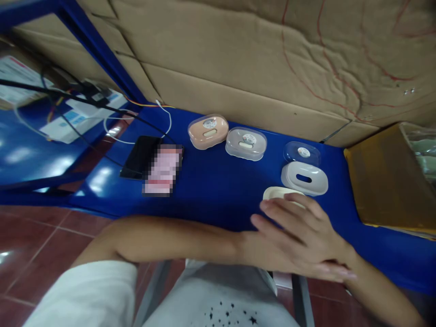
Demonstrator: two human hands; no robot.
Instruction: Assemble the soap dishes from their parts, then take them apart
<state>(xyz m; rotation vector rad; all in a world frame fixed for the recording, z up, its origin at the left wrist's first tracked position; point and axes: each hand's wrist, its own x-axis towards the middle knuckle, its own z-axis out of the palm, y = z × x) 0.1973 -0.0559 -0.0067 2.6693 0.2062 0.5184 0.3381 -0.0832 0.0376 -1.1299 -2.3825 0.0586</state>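
Two bare hands overlap, the right grip (303, 229) lying above the left grip (289, 259), whose fingers stretch along the right wrist (352, 261). The right grip is released, its fingers extended and somewhat spread, with nothing visible in it; the left one also looks slack and straight-fingered, though its palm is hidden and the edges are blurred. Nearest to them is a cream oval piece (282, 191) on the blue tabletop (211, 181), lying just ahead of the right fingertips and partly covered by them; whether they touch it cannot be told. Its long axis seems to run roughly left to right, across the line of the right fingers, as far as the visible rim shows. The right grip is clearly the nearer; the left sits back towards the body. Just past the cream piece, ahead of the right grip, rests a white oval shell (316, 180) with a dark slot, and beyond that a clear lid (293, 152) bearing a round label. Farther ahead and left of both grips, a peach box (197, 136) and a whitish box (235, 147) stand side by side.
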